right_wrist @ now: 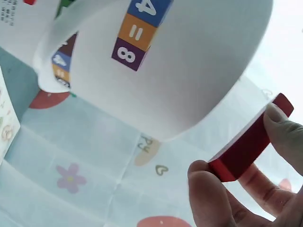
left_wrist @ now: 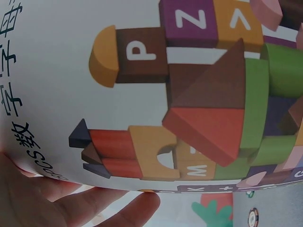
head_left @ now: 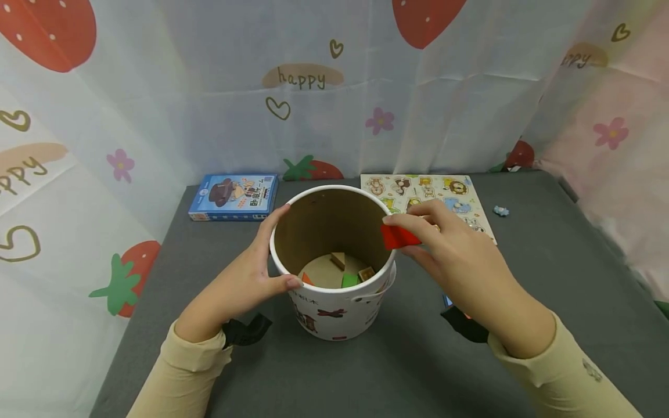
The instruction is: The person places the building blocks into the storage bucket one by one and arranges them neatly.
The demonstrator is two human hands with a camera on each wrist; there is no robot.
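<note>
A white bucket [head_left: 334, 316] with printed toy-block pictures stands upright on the table. My left hand [head_left: 263, 264] grips its left rim, thumb at the front and fingers round the outer wall; the left wrist view shows fingers against the printed side. At the right rim, my right hand [head_left: 444, 244] pinches a red block [head_left: 398, 237] between thumb and fingers. In the right wrist view this red block [right_wrist: 251, 142] is held beside the bucket's edge. Inside the bucket lie several blocks, among them a green block [head_left: 350, 280] and a brown wooden block [head_left: 338, 260].
Behind the bucket on the left lies a blue box [head_left: 233, 197]. A sheet of animal pictures [head_left: 481, 217] is at the back right, partly behind my right hand. A small blue figure [head_left: 500, 211] sits farther right on the grey tabletop [head_left: 564, 278]. A printed curtain hangs behind.
</note>
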